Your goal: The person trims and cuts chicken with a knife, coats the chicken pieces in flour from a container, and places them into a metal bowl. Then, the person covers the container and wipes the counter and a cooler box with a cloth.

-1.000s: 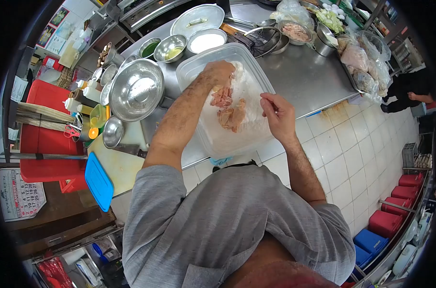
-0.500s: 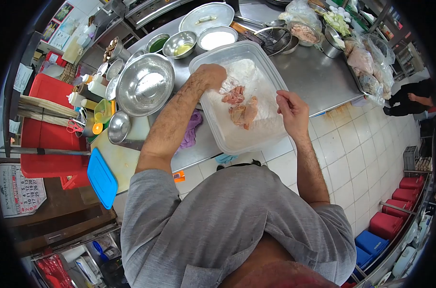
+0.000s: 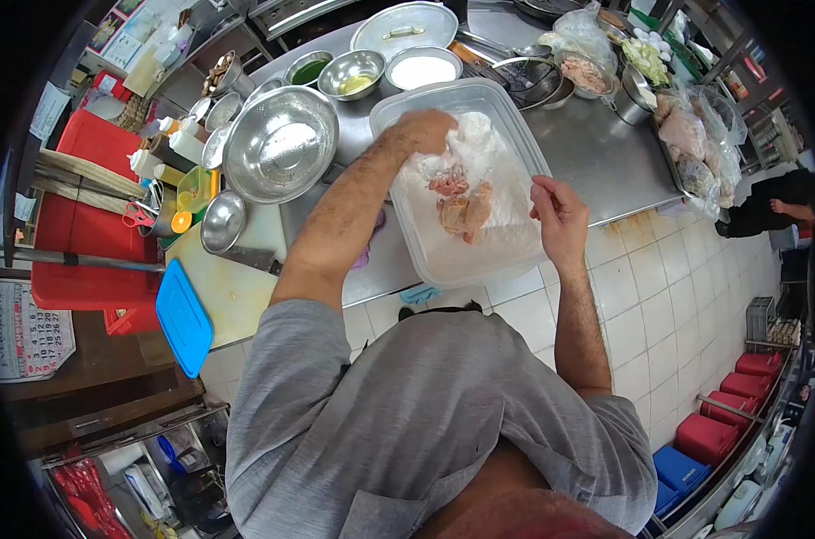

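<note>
A clear plastic tub (image 3: 405, 214) of white flour (image 3: 439, 247) stands before me at the table's front edge. Several pieces of raw meat, apparently chicken (image 3: 466, 214), lie on the flour at its middle. Inside the tub, at the far left, my left hand (image 3: 428, 132) reaches into the flour beside the meat. Motion blurs its fingers, and their tips are hidden. At the tub's right rim is my right hand (image 3: 562, 218), fingers curled in and pressed together, with nothing visible in them. Whether it touches the rim I cannot tell.
Left of the tub sit a large steel bowl (image 3: 281, 144), a small steel bowl (image 3: 224, 222) and a cutting board (image 3: 219, 278) with a cleaver (image 3: 250, 258). Behind are a bowl of white powder (image 3: 422, 70), a lid (image 3: 405, 29) and strainers (image 3: 526, 79). Bagged meat (image 3: 695, 135) lies right.
My left hand has shifted right and slightly deeper over the flour, blurring as it moves. The view has swung a little, so the tub appears further right. My right hand keeps its place by the rim.
</note>
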The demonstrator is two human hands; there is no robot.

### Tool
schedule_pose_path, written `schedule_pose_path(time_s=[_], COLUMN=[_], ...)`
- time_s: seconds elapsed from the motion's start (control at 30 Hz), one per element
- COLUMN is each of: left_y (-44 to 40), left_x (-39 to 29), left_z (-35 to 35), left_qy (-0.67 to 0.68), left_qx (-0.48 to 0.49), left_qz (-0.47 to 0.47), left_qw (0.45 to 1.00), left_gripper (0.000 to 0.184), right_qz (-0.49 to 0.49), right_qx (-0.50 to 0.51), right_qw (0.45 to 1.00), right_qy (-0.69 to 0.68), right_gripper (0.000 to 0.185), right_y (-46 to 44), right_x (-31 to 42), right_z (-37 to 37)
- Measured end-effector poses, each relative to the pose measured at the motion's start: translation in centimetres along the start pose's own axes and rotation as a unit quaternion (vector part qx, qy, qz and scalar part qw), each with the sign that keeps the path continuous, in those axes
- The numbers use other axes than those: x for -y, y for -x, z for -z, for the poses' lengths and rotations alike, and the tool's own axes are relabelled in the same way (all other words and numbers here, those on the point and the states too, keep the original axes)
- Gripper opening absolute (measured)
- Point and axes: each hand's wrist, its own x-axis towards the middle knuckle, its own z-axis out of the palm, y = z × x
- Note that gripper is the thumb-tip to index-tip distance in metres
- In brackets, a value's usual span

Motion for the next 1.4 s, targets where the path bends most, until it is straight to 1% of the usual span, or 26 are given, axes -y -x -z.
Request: schedule_pose_path(time_s=[0.03,0.07,0.1,0.17,0.2,0.27,0.33,0.37,0.4,0.43,0.47,0.5,0.53,0.57,0.63,0.7,0.77,0.8,0.87,0.9,0.97,1.07,1.2,1.27,1.3,1.4], left_y=[0.5,0.8,0.8,0.7,0.8,0.9,-0.5,0.5,1.8,2.4,2.0,1.3,0.7,0.2,0.2,0.8,1.4,2.0,0.4,-2.6,-0.7,-1.3,-1.6,-1.9,-1.9,-1.6], left_x=[0.2,0.2,0.4,1.0,1.0,0.8,1.7,0.7,0.0,-0.7,-0.9,-0.4,0.0,-0.1,0.2,0.2,0.2,0.1,-0.4,-0.9,-1.0,-1.2,-1.1,-1.1,-1.3,-1.2], left_z=[0.3,0.3,0.0,-1.0,-1.4,-2.4,-4.6,-3.9,-3.2,-2.5,-2.3,-3.8,-5.2,-5.9,-6.8,-6.7,-6.6,-6.4,-6.3,-9.2,-8.4,-8.7,-8.8,-8.6,-8.8,-8.3], left_qy=[0.042,0.049,0.049,0.005,0.006,-0.058,-0.092,-0.112,-0.094,-0.094,-0.075,-0.066,-0.060,-0.041,0.021,0.090,0.145,0.166,0.146,0.193,0.175,0.178,0.176,0.166,0.162,0.150], left_qx=[-0.065,-0.110,-0.110,-0.174,-0.174,-0.107,-0.069,-0.038,-0.052,-0.027,0.024,-0.034,-0.091,-0.119,-0.159,-0.198,-0.237,-0.252,-0.165,-0.222,-0.208,-0.204,-0.191,-0.187,-0.184,-0.176], left_qz=[0.003,-0.003,0.000,-0.040,-0.036,-0.040,-0.022,0.013,0.003,0.010,0.033,0.005,-0.023,-0.031,-0.022,-0.008,0.007,0.017,0.084,0.097,0.088,0.079,0.080,0.076,0.072,0.077], left_qw=[0.997,0.993,0.993,0.984,0.984,0.992,0.993,0.993,0.994,0.995,0.996,0.997,0.994,0.991,0.987,0.976,0.961,0.953,0.972,0.951,0.958,0.959,0.962,0.965,0.967,0.970], left_gripper=[0.049,0.041,0.041,0.036,0.036,0.034,0.022,0.017,0.018,0.018,0.018,0.018,0.019,0.019,0.020,0.021,0.022,0.022,0.023,0.022,0.022,0.022,0.021,0.021,0.021,0.021], right_qz=[-0.002,-0.002,-0.002,-0.004,-0.007,-0.004,-0.002,-0.003,0.007,-0.005,-0.019,-0.013,0.075,0.156,0.214,0.265,0.264,0.293,0.365,0.397,0.470,0.528,0.559,0.568,0.561,0.558], right_qx=[0.001,0.001,0.001,0.005,0.008,0.002,0.007,0.015,0.042,0.052,0.058,0.070,0.135,0.190,0.285,0.407,0.536,0.565,0.608,0.622,0.578,0.544,0.479,0.496,0.491,0.473], right_qw=[1.000,1.000,1.000,1.000,1.000,1.000,1.000,1.000,0.999,0.997,0.996,0.995,0.988,0.969,0.934,0.874,0.801,0.768,0.686,0.636,0.603,0.590,0.586,0.546,0.552,0.622], right_qy=[-0.001,-0.004,-0.008,-0.007,-0.005,-0.012,-0.022,-0.021,-0.030,-0.048,-0.063,-0.064,-0.028,0.008,-0.018,-0.007,0.041,0.070,0.163,0.227,0.284,0.279,0.339,0.366,0.373,0.278], right_gripper=[0.014,0.014,0.014,0.014,0.014,0.015,0.016,0.016,0.016,0.016,0.017,0.017,0.018,0.019,0.020,0.022,0.023,0.023,0.022,0.022,0.020,0.019,0.018,0.017,0.017,0.016], right_y=[0.1,0.0,-0.1,-0.2,-0.1,0.0,-0.2,-0.3,-0.6,-1.0,-1.6,-2.7,-4.3,-5.3,-6.1,-6.0,-5.0,-4.1,-3.0,-2.5,-1.4,-0.3,1.3,1.6,1.6,1.3], right_x=[0.0,-0.1,-0.1,0.0,0.1,0.1,-0.2,-0.6,-0.6,-0.3,0.2,2.4,6.2,9.1,12.8,14.4,14.7,14.0,13.8,14.0,12.6,10.7,7.7,6.9,6.9,7.8], right_z=[0.0,0.0,-0.1,0.0,0.0,0.2,-0.1,-0.1,-0.2,-0.2,-0.7,-2.0,-4.6,-7.1,-13.3,-20.7,-28.1,-31.6,-37.7,-40.0,-44.0,-48.0,-50.8,-51.7,-51.6,-52.1])
